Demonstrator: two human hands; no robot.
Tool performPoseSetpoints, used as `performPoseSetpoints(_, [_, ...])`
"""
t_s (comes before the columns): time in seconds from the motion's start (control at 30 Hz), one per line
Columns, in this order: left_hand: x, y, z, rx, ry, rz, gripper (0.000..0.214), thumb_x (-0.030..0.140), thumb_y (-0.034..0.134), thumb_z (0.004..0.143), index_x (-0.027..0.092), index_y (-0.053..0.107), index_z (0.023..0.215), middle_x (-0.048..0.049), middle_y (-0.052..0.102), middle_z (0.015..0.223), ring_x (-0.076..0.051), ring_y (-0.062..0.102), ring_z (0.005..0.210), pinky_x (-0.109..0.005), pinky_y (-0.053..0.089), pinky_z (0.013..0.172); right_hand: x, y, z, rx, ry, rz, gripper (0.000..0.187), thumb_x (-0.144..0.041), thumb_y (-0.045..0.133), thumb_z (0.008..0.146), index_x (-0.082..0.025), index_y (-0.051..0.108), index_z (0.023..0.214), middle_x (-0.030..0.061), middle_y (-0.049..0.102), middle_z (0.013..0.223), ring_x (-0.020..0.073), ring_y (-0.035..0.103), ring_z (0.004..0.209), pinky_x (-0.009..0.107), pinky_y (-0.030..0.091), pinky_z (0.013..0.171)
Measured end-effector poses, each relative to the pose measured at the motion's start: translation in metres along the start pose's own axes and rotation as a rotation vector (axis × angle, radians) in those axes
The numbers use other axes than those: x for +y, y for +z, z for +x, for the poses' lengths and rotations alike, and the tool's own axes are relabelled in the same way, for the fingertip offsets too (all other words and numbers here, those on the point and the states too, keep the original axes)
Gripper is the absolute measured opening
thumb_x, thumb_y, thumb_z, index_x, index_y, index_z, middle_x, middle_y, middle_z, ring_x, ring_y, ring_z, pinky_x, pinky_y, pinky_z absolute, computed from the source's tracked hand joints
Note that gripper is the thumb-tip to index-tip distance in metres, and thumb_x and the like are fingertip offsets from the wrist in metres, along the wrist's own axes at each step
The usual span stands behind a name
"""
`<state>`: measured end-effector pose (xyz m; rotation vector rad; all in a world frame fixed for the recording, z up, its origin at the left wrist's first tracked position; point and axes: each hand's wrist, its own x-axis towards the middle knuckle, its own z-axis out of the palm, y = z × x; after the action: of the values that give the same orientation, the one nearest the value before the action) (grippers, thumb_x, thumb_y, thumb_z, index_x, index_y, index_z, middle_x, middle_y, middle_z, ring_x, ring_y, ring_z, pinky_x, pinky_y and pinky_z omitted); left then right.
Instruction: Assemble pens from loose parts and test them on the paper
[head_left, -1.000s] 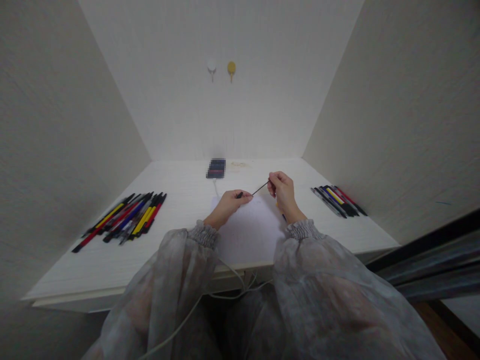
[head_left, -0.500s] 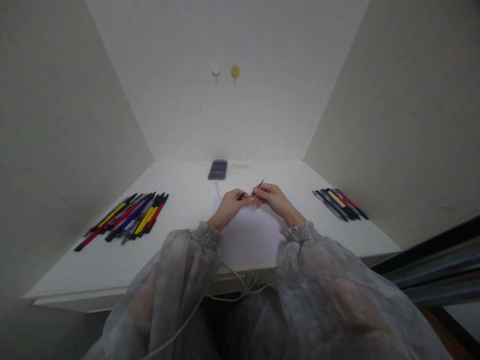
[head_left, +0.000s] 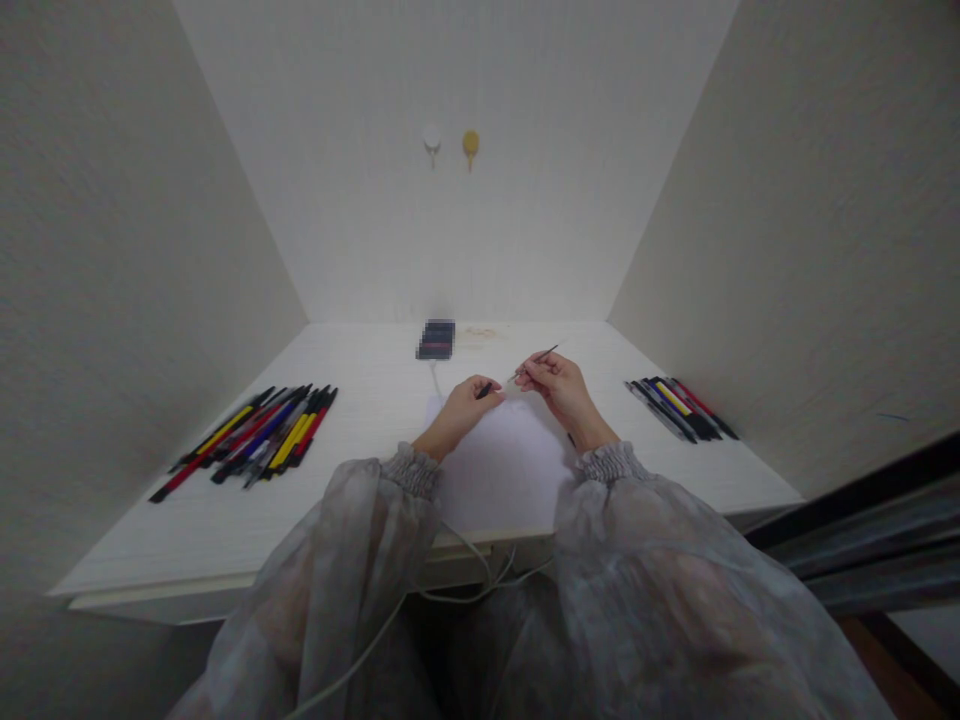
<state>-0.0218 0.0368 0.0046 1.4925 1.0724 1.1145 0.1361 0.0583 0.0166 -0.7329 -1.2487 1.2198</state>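
Note:
My left hand (head_left: 466, 403) is closed on a short black pen part (head_left: 484, 391) over a white sheet of paper (head_left: 502, 470) at the middle of the white desk (head_left: 375, 370). My right hand (head_left: 556, 385) pinches a thin dark refill (head_left: 536, 361) that slants up to the right, its lower tip close to the black part. The two hands sit a few centimetres apart. Grey gauzy sleeves cover both forearms.
A heap of red, yellow, blue and black pens (head_left: 259, 432) lies at the left of the desk. A smaller row of pens (head_left: 679, 405) lies at the right by the wall. A dark phone (head_left: 436, 339) with a white cable rests at the back. Two hooks (head_left: 450, 142) hang on the wall.
My right hand came in to meet the left, then drew back a little to the right, with the thin refill still in its fingers. The left hand stayed in place.

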Motion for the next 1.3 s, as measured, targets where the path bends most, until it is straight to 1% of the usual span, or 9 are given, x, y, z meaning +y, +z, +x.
performPoseSetpoints(0.23, [0.005, 0.002, -0.002, -0.144, -0.037, 0.046, 0.021, 0.030, 0.055, 0.068, 0.012, 0.058, 0.077, 0.0029, 0.048, 0.058, -0.006, 0.034, 0.050, -0.019, 0.024, 0.046, 0.001, 0.004, -0.001, -0.007, -0.021, -0.025, 0.020, -0.030, 0.066, 0.062, -0.016, 0.055, 0.072, 0.0012, 0.064, 0.067, 0.0095, 0.059, 0.053, 0.021, 0.048, 0.050])
performPoseSetpoints(0.43, [0.002, 0.003, -0.001, -0.156, -0.057, 0.015, 0.023, 0.034, 0.053, 0.070, 0.012, 0.058, 0.077, 0.0048, 0.040, 0.051, -0.005, 0.028, 0.044, -0.020, 0.019, 0.043, 0.003, 0.004, -0.001, -0.048, -0.017, -0.065, 0.020, -0.031, 0.065, 0.062, -0.015, 0.056, 0.072, 0.0012, 0.065, 0.066, 0.0093, 0.057, 0.050, 0.021, 0.047, 0.049])
performPoseSetpoints(0.67, [0.000, 0.003, -0.001, -0.174, -0.025, -0.004, 0.018, 0.031, 0.052, 0.071, 0.013, 0.053, 0.068, 0.0047, 0.038, 0.052, -0.005, 0.030, 0.046, -0.020, 0.021, 0.044, 0.002, 0.007, -0.003, -0.106, 0.017, -0.097, 0.020, -0.031, 0.067, 0.060, -0.015, 0.059, 0.070, 0.0004, 0.063, 0.059, 0.0100, 0.057, 0.048, 0.021, 0.046, 0.048])
performPoseSetpoints(0.83, [-0.001, 0.006, 0.000, -0.139, -0.038, -0.110, 0.012, 0.023, 0.054, 0.069, 0.014, 0.048, 0.073, 0.0046, 0.044, 0.056, -0.005, 0.034, 0.046, -0.019, 0.026, 0.046, -0.001, 0.009, -0.005, -0.131, 0.064, -0.142, 0.029, -0.042, 0.055, 0.070, -0.014, 0.063, 0.068, -0.0007, 0.057, 0.049, 0.0070, 0.050, 0.043, 0.018, 0.039, 0.041])
performPoseSetpoints(0.93, [0.001, 0.007, -0.001, -0.160, -0.024, -0.124, 0.012, 0.023, 0.054, 0.069, 0.014, 0.048, 0.071, 0.0032, 0.048, 0.058, -0.005, 0.040, 0.050, -0.019, 0.031, 0.051, -0.005, 0.011, -0.005, -0.068, 0.021, -0.120, 0.032, -0.045, 0.053, 0.071, -0.016, 0.062, 0.080, -0.0001, 0.060, 0.060, 0.0056, 0.047, 0.041, 0.017, 0.036, 0.038])
performPoseSetpoints(1.0, [0.002, 0.006, -0.001, -0.188, -0.007, -0.116, 0.013, 0.025, 0.056, 0.068, 0.013, 0.050, 0.072, 0.0012, 0.052, 0.063, -0.007, 0.045, 0.055, -0.021, 0.034, 0.057, -0.006, 0.011, -0.005, -0.006, -0.055, -0.104, 0.034, -0.043, 0.056, 0.069, -0.021, 0.057, 0.095, -0.0010, 0.062, 0.070, 0.0046, 0.046, 0.040, 0.017, 0.035, 0.037])
performPoseSetpoints(1.07, [0.001, 0.005, -0.001, -0.199, 0.002, -0.113, 0.016, 0.027, 0.058, 0.067, 0.012, 0.053, 0.072, -0.0004, 0.054, 0.067, -0.008, 0.048, 0.061, -0.022, 0.036, 0.061, -0.006, 0.011, -0.005, 0.035, -0.137, -0.112, 0.038, -0.040, 0.058, 0.068, -0.024, 0.052, 0.102, -0.0022, 0.062, 0.072, 0.0042, 0.045, 0.041, 0.017, 0.035, 0.038])
performPoseSetpoints(1.17, [-0.003, 0.003, 0.000, -0.204, 0.024, -0.096, 0.021, 0.030, 0.059, 0.067, 0.011, 0.057, 0.075, -0.0001, 0.055, 0.067, -0.009, 0.047, 0.062, -0.022, 0.035, 0.062, -0.003, 0.010, -0.005, 0.017, -0.172, -0.182, 0.030, -0.038, 0.060, 0.067, -0.020, 0.057, 0.090, -0.0013, 0.061, 0.069, 0.0048, 0.046, 0.041, 0.018, 0.037, 0.040])
performPoseSetpoints(1.3, [-0.007, 0.001, 0.001, -0.207, 0.049, -0.088, 0.024, 0.032, 0.058, 0.067, 0.011, 0.061, 0.078, 0.0011, 0.055, 0.064, -0.008, 0.044, 0.058, -0.022, 0.032, 0.059, 0.005, 0.011, -0.006, -0.072, -0.102, -0.301, 0.025, -0.038, 0.062, 0.064, -0.016, 0.061, 0.075, -0.0016, 0.057, 0.056, 0.0074, 0.047, 0.043, 0.021, 0.038, 0.042])
